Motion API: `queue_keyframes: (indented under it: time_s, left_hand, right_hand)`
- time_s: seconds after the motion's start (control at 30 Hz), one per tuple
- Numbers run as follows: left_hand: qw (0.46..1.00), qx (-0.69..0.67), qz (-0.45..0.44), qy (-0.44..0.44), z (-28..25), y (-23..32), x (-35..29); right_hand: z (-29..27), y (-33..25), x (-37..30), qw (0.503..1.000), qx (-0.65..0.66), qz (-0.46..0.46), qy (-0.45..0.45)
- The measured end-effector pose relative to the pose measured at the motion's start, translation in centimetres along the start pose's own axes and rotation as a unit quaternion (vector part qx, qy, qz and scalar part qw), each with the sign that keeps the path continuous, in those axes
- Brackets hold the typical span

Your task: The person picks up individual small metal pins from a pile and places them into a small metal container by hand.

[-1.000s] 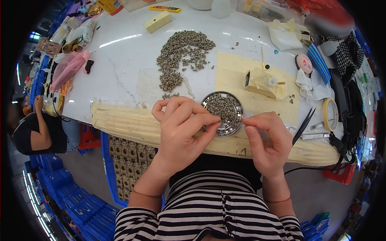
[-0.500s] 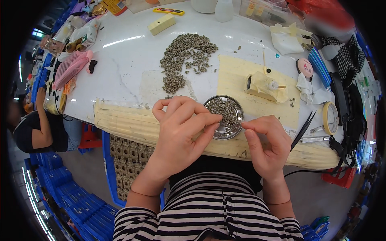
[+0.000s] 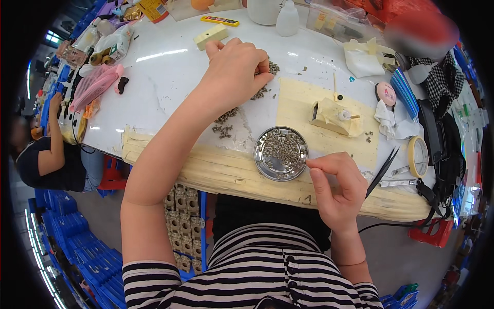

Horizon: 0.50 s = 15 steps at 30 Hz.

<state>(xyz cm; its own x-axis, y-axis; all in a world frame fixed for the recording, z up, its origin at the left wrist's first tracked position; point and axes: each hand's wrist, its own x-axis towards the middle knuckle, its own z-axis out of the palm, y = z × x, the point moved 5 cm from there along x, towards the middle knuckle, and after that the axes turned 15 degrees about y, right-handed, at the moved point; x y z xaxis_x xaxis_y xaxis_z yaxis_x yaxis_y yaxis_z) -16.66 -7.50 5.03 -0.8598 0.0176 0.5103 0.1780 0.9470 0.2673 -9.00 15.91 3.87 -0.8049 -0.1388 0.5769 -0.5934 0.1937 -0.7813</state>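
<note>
A round metal dish (image 3: 261, 166) holds many tiny grey metal pieces (image 3: 282, 147) near the table's front edge. Beyond it, my left hand (image 3: 234, 74) reaches over a loose pile of the same pieces (image 3: 224, 129) and hides most of it. Its fingers are curled, with thumb and fingertips close together at the pile's right side; whatever they hold cannot be seen. My right hand (image 3: 339, 188) stays beside the dish's right rim, thumb and forefinger drawn into a pinch. Anything between those fingertips is too small to make out.
Right of the dish, a tape-wrapped block (image 3: 337, 117) sits on a yellow sheet. Black tweezers (image 3: 383, 170) and a tape roll (image 3: 421, 156) lie farther right. A cream block (image 3: 211, 36) and white bottle (image 3: 287, 19) stand behind. Blue crates (image 3: 77, 232) are below left.
My left hand has gone from above the dish forward and left to the pile, uncovering the dish. My right hand keeps nearly the same pose by the rim.
</note>
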Motion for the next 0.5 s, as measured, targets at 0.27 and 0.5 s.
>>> queue_keyframes:
  time_s: [0.27,0.5]
  left_hand:
    - [0.999,-0.033,0.001,0.003,0.1,0.3,-0.2]
    - [0.947,-0.315,0.003,0.060,-4.5,5.1,-3.6]
  right_hand:
    - [0.1,0.0,-0.1,1.000,0.002,-0.003,-0.006]
    - [-0.3,0.2,0.0,1.000,0.001,0.001,0.012]
